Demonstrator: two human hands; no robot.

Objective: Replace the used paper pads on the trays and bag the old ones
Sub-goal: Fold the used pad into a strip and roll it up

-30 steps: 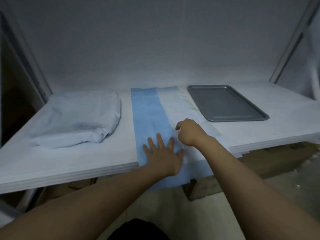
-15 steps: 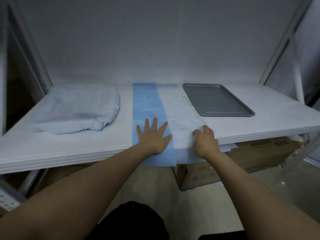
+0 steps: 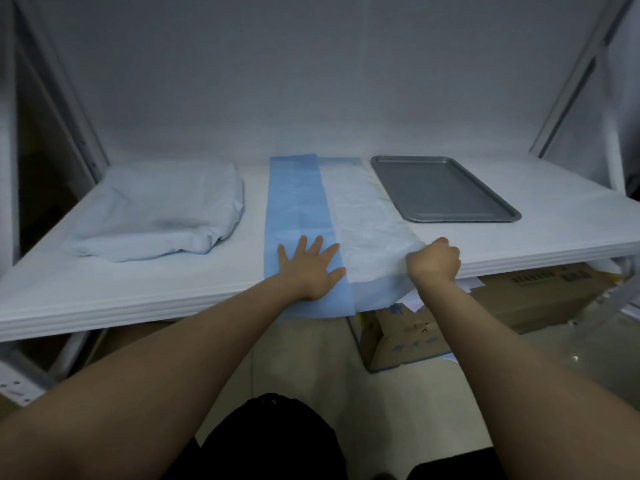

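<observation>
1. The paper pad lies on the surface, its near end hanging over the edge.
2. The right grip, loose a moment ago, now clenches the pad's white corner.
3. The left grip, released flat, still pins the blue strip.
4. The bare tray waits just beyond the right grip, so laying the pad looks next.
</observation>
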